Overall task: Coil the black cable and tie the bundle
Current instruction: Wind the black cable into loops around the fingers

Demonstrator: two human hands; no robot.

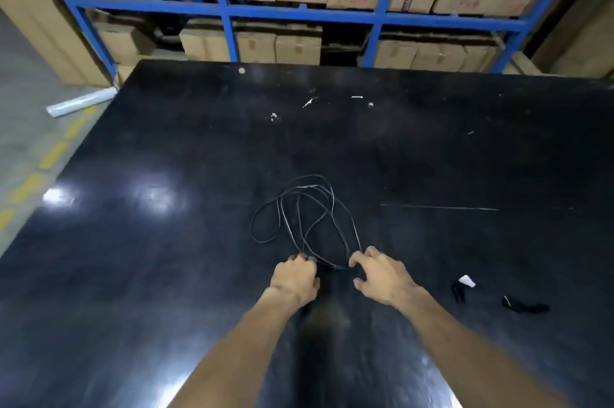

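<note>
Loose loops of the cable (305, 218) sprawl mid-table (133, 241), toward the near edge. The left hand (294, 278) curls over the near strands; the right hand (377, 274), half-open, touches the loop. Light and limp, it likely gathers best by the bunched near strands.

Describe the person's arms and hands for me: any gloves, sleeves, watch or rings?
Both forearms are bare as far as the picture shows, with no sleeve in view. The left hand and right hand wear no gloves. No watch, band or bracelet shows on either wrist. The picture is a little blurred, so a thin ring cannot be ruled out, but none is visible.
</note>
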